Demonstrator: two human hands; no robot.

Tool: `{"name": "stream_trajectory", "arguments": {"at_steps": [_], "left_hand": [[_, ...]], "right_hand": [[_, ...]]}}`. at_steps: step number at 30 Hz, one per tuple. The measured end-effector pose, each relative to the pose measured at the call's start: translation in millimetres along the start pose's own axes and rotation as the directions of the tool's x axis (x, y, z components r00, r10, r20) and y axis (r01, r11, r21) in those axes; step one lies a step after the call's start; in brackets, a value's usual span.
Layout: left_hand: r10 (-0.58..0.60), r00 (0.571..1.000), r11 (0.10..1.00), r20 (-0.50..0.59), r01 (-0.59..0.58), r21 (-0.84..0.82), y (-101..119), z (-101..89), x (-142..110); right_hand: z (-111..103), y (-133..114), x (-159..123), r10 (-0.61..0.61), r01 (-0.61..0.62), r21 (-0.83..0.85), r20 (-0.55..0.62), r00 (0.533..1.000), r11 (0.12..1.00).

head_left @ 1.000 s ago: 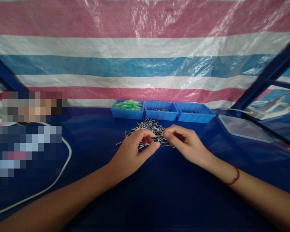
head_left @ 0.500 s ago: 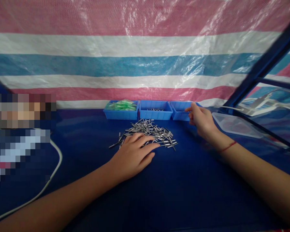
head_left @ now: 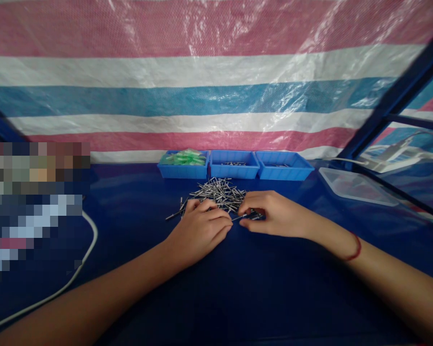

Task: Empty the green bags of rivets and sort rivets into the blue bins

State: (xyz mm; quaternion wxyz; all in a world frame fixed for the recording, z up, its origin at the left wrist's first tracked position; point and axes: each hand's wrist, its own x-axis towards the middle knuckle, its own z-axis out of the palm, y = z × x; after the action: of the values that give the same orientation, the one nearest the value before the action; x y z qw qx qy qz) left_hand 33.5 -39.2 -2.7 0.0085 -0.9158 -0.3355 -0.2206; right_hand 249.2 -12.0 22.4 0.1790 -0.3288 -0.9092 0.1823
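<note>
A heap of thin silvery metal pins point(head_left: 220, 190) lies on the dark blue table top. My left hand point(head_left: 202, 228) rests at the near left side of the heap, thumb and forefinger pressed together. From those fingertips a metal pin point(head_left: 239, 218) points toward my right hand point(head_left: 269, 214). The right thumb and forefinger are apart, curved around the pin's far end at the heap's near right edge; whether they touch it is hard to see. Part of the heap is hidden behind both hands.
Behind the heap stand three blue bins: the left bin point(head_left: 184, 172) with green plastic pieces, the middle bin point(head_left: 234, 172) and right bin point(head_left: 286, 173) with small metal parts. A translucent lid point(head_left: 357, 186) lies right. A white cable point(head_left: 90, 242) curves at left, beside a blurred-out area.
My right hand has come from the right bin down and left to the heap. The spread fingers of my left hand have drawn together at the thumb and forefinger.
</note>
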Motion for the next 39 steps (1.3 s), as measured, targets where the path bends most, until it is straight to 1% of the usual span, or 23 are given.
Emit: {"name": "stream_trajectory", "arguments": {"at_steps": [1, 3, 8, 11, 14, 16, 18, 19, 21, 23, 27, 31, 35, 39], "left_hand": [[-0.010, 1.000, 1.000, 0.010, 0.010, -0.005, 0.2, -0.6, 0.0], [-0.043, 0.999, 0.999, 0.026, 0.043, -0.020, 0.6, -2.3, -0.1], [-0.129, 0.992, 0.989, 0.010, 0.129, -0.073, -0.6, -6.8, -1.1], [-0.146, 0.989, 0.983, 0.001, 0.145, -0.111, -0.4, -8.5, -1.1], [-0.166, 0.986, 0.975, -0.017, 0.162, -0.149, 1.3, -8.4, -1.0], [-0.190, 0.980, 0.966, -0.062, 0.175, -0.190, 2.2, -7.5, -1.2], [-0.211, 0.971, 0.953, -0.111, 0.179, -0.244, 2.7, -6.7, -1.7], [-0.215, 0.969, 0.946, -0.121, 0.175, -0.274, 3.0, -6.5, -1.9], [-0.207, 0.972, 0.929, -0.109, 0.161, -0.334, 4.1, -6.4, -1.9], [-0.190, 0.979, 0.905, -0.077, 0.144, -0.399, 6.3, -6.6, -1.3], [-0.192, 0.981, 0.836, -0.035, 0.145, -0.529, 11.8, -7.6, 0.9], [-0.239, 0.971, 0.770, -0.020, 0.177, -0.612, 14.0, -8.7, 2.0], [-0.245, 0.969, 0.782, -0.023, 0.184, -0.595, 13.6, -9.1, 0.0], [-0.246, 0.968, 0.793, -0.045, 0.174, -0.585, 13.5, -9.7, -1.5]], "right_hand": [[2.3, -2.5, -1.0, -0.033, 0.034, -0.043, 0.020, 0.999, 0.998], [6.4, -6.7, -2.3, -0.052, 0.055, -0.114, 0.033, 0.998, 0.992], [12.0, -11.8, -2.5, -0.052, 0.059, -0.242, 0.038, 0.998, 0.969], [15.2, -12.4, -2.2, -0.049, 0.057, -0.293, 0.035, 0.998, 0.954], [18.8, -14.5, -2.3, -0.046, 0.045, -0.326, 0.003, 0.999, 0.944], [20.2, -18.2, -2.2, -0.046, 0.033, -0.244, -0.050, 0.998, 0.969], [21.3, -23.9, -1.5, -0.033, 0.025, -0.054, -0.148, 0.988, 0.998], [22.0, -27.2, -1.1, -0.017, 0.028, 0.055, -0.205, 0.979, 0.998], [24.7, -33.7, -0.2, 0.031, 0.042, 0.237, -0.298, 0.954, 0.971], [29.3, -38.5, 0.4, 0.084, 0.045, 0.343, -0.351, 0.932, 0.938], [38.9, -41.8, 0.5, 0.186, 0.013, 0.437, -0.409, 0.893, 0.899], [39.5, -45.0, 0.0, 0.216, 0.021, 0.486, -0.427, 0.878, 0.874], [35.0, -50.9, -1.2, 0.231, 0.035, 0.524, -0.433, 0.871, 0.851], [35.1, -52.0, -2.0, 0.224, 0.044, 0.498, -0.464, 0.857, 0.866]]}}
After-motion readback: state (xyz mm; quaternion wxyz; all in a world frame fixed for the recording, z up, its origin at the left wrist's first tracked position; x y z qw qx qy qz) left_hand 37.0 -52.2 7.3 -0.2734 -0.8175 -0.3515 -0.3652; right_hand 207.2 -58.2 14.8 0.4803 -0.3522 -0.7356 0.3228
